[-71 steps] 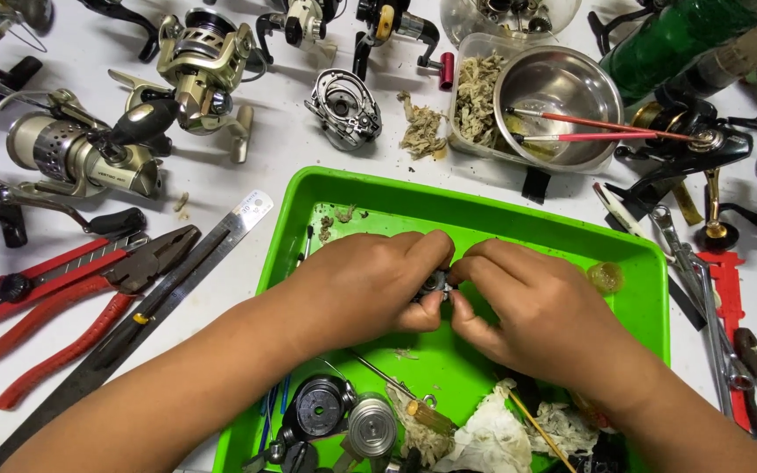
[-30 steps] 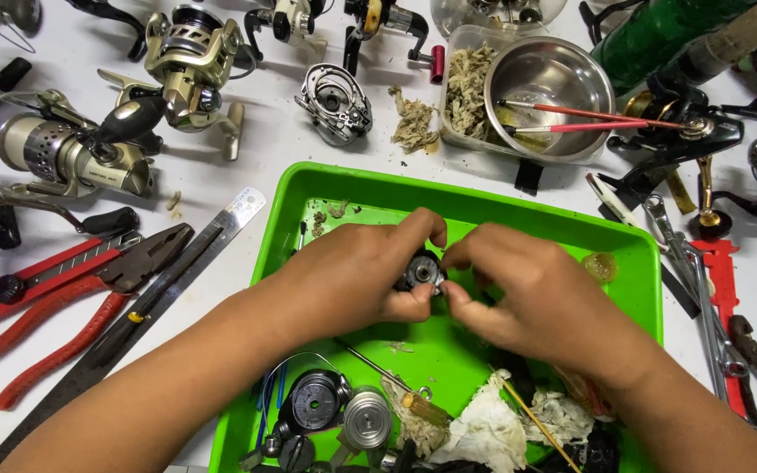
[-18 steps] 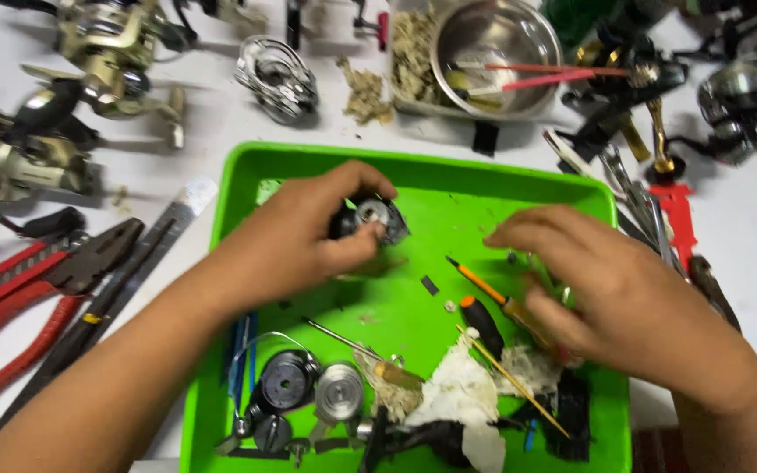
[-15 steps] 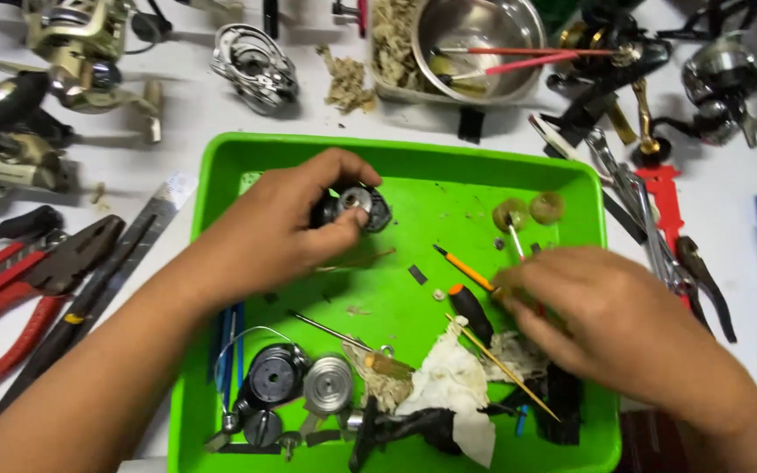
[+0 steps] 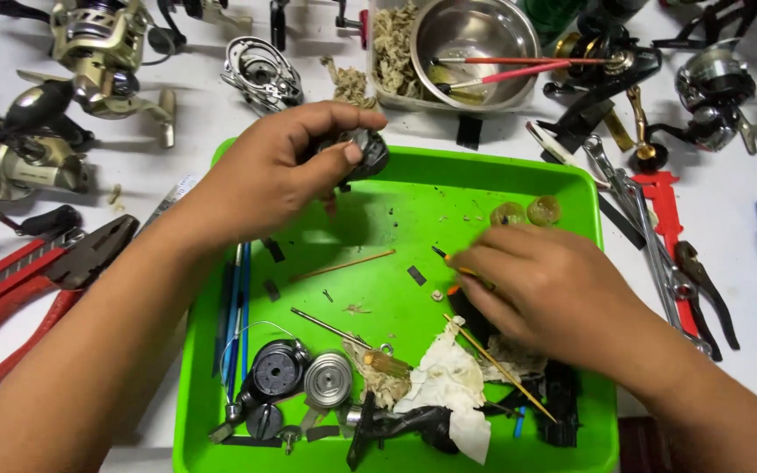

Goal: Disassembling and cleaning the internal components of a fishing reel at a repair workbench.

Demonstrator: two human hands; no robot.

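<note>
Holding a small dark round reel part (image 5: 363, 151) in the fingertips of my left hand (image 5: 278, 175), I keep it raised over the far left corner of the green tray (image 5: 571, 175); that grip is closed around the part. My right hand (image 5: 547, 293) lies low over the tray's right half, fingers pinched narrow on a thin orange-handled tool (image 5: 450, 260) whose dark tip sticks out toward the left. Two amber, translucent discs (image 5: 527, 211) sit side by side just beyond that hand. Near the tray's front edge I count two round spool pieces, one black (image 5: 275, 370) and one silver (image 5: 328, 379), next to a crumpled white tissue (image 5: 449, 385). On the white tabletop (image 5: 738, 228), one steel bowl (image 5: 475, 39) holds two red-handled brushes (image 5: 519, 67); red-handled pliers (image 5: 37, 271) lie to the left, below two complete fishing reels (image 5: 63, 96).
</note>
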